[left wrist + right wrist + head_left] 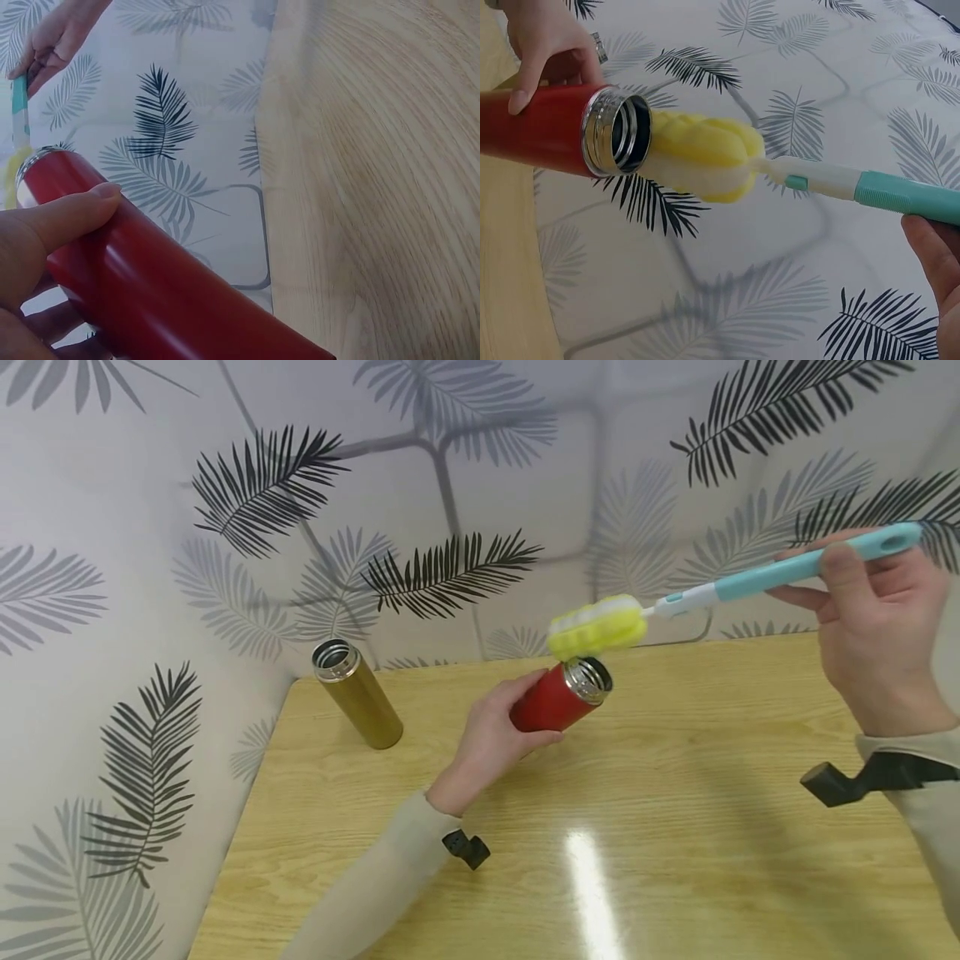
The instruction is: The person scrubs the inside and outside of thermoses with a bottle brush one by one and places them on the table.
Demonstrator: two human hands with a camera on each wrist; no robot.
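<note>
My left hand (498, 727) grips a red thermos bottle (551, 702) around its body and holds it tilted, its uncapped steel mouth (619, 131) pointing to the right. In my right hand (885, 618) is a bottle brush (772, 578) with a turquoise and white handle, pinched between thumb and fingers. The brush's yellow and white sponge head (597, 625) lies right at the bottle's mouth, overlapping its rim in the head view. In the right wrist view the sponge shows behind the rim, outside the opening.
A gold thermos bottle (360, 697), also uncapped, stands upright on the wooden table (675, 843) to the left. Behind the table's back edge rises a pale wall covering (517, 502) with a leaf print. A wrist camera on a black strap (877, 777) sits at the right cuff.
</note>
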